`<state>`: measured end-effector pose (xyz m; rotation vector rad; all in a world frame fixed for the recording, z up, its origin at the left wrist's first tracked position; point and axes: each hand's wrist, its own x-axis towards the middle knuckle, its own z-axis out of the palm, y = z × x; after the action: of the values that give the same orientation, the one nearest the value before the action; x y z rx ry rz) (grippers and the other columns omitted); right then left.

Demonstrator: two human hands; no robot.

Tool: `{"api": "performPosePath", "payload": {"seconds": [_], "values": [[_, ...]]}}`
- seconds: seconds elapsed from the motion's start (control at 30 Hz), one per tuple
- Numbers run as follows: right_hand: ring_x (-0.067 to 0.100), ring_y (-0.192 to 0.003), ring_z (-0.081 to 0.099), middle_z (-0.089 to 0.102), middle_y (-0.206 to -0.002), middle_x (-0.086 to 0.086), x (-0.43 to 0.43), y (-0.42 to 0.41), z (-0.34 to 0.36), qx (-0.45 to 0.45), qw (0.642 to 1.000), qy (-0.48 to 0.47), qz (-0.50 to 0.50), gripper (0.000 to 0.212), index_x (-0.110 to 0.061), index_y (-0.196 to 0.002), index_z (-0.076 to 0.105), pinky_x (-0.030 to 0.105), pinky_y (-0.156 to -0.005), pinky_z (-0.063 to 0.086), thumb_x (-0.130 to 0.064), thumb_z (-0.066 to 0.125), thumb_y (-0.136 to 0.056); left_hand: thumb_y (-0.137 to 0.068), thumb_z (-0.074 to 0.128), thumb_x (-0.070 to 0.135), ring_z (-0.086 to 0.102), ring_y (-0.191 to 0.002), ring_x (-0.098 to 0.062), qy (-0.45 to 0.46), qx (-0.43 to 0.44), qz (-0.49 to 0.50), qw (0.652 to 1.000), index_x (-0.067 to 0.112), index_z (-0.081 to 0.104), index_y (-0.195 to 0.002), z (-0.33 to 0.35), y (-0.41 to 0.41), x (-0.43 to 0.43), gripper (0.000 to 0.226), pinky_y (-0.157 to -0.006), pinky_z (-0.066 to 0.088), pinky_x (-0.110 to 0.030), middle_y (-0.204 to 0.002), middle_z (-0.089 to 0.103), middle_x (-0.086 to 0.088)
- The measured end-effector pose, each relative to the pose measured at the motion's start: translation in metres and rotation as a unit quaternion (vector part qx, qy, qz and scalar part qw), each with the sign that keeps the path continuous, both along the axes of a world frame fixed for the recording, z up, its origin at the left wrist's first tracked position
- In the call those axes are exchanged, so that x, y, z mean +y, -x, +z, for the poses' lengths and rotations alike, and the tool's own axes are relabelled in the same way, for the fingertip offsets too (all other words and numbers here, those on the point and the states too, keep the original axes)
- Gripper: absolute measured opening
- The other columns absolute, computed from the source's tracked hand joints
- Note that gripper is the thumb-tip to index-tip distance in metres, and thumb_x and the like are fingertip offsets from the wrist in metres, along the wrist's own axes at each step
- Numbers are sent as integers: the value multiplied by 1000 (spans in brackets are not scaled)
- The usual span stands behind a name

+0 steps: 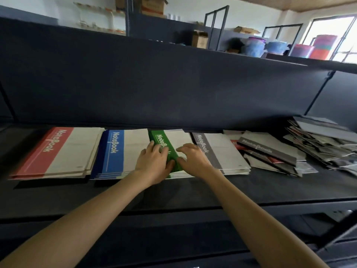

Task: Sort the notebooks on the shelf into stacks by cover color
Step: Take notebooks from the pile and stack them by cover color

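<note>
On the dark shelf board (193, 190), four flat stacks lie side by side: red-banded notebooks (56, 153) at far left, then blue-banded notebooks (119, 151), green-banded notebooks (170, 144), grey-banded notebooks (218, 151). Both hands rest on the green stack. Left hand (154, 163) lies flat, fingers spread over the green band, thumb hooked at the near edge; right hand (193, 159) lies palm down just beside it, fingers loosely curled on the white part. Neither grips anything; they seem to be squaring the stack. Unsorted notebooks (270, 153) lie in a loose heap to the right, beyond the grey stack, long axes skewed. A taller jumbled pile (324, 140) sits further right. Right hand is the nearer one for the next pick.
</note>
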<state>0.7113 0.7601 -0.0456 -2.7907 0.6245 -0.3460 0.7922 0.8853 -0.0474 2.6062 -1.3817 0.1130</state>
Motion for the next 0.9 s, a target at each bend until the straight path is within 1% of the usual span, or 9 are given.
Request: {"api": "performPosePath", "payload": {"seconds": [0.1, 0.17, 0.23, 0.27, 0.37, 0.5, 0.63, 0.8, 0.9], "values": [[25, -130, 38, 45, -141, 5, -31, 24, -4, 6, 999, -9, -43, 40, -17, -132, 51, 38, -109, 32, -26, 51, -94, -98, 34, 43, 25, -137, -29, 12, 11, -24, 1000, 12, 38, -136, -3, 18, -32, 49, -106, 31, -41, -143, 39, -10], [26, -127, 42, 50, -135, 7, -51, 39, -7, 8, 998, -7, -57, 38, -15, -128, 55, 38, -106, 36, -25, 51, -92, -98, 34, 43, 22, -139, -29, 15, 16, -39, 999, 12, 38, -137, -5, 30, -53, 50, -108, 28, -41, -143, 39, -10], [28, -122, 46, 55, -126, 9, -70, 56, -9, 10, 998, -5, -68, 37, -13, -125, 57, 39, -101, 39, -24, 51, -90, -98, 34, 42, 22, -138, -29, 14, 11, -55, 998, 12, 38, -136, -6, 41, -73, 49, -108, 29, -42, -142, 39, -10], [28, -121, 46, 55, -125, 10, -77, 65, -9, 8, 997, -5, -75, 37, -13, -125, 57, 40, -100, 39, -24, 51, -90, -98, 34, 41, 22, -138, -29, 11, 13, -61, 998, 12, 36, -137, -6, 47, -83, 49, -108, 30, -42, -143, 38, -10], [28, -126, 42, 51, -133, 9, -101, 88, -10, 18, 995, -1, -101, 41, -16, -130, 54, 44, -103, 37, -27, 51, -91, -98, 35, 39, 20, -139, -28, -2, 19, -74, 997, 13, 33, -140, -6, 64, -110, 49, -110, 28, -42, -147, 32, -10], [28, -129, 38, 46, -137, 8, -129, 112, -13, 36, 990, -3, -136, 43, -19, -133, 50, 43, -105, 34, -28, 50, -91, -98, 34, 44, 21, -138, -27, -5, 11, -95, 995, 12, 35, -141, -8, 86, -141, 53, -111, 26, -41, -146, 34, -9], [28, -131, 35, 42, -141, 6, -150, 136, -15, 30, 988, 8, -152, 43, -19, -132, 51, 45, -108, 30, -29, 51, -90, -94, 42, 48, 24, -136, -25, -13, 11, -113, 993, 13, 36, -140, -9, 101, -171, 58, -110, 29, -39, -144, 34, -7], [30, -130, 35, 45, -137, 8, -178, 164, -15, 26, 983, 14, -180, 43, -17, -133, 49, 44, -105, 33, -28, 51, -92, -96, 39, 43, 29, -133, -24, -8, 33, -139, 990, 14, 40, -136, -11, 119, -203, 49, -108, 32, -40, -140, 39, -7], [30, -127, 37, 48, -134, 8, -194, 178, -15, 27, 977, 22, -208, 39, -16, -129, 53, 42, -106, 32, -30, 48, -93, -97, 38, 42, 30, -132, -24, 4, 40, -147, 988, 16, 43, -133, -12, 130, -220, 45, -108, 32, -40, -139, 40, -7]]}}
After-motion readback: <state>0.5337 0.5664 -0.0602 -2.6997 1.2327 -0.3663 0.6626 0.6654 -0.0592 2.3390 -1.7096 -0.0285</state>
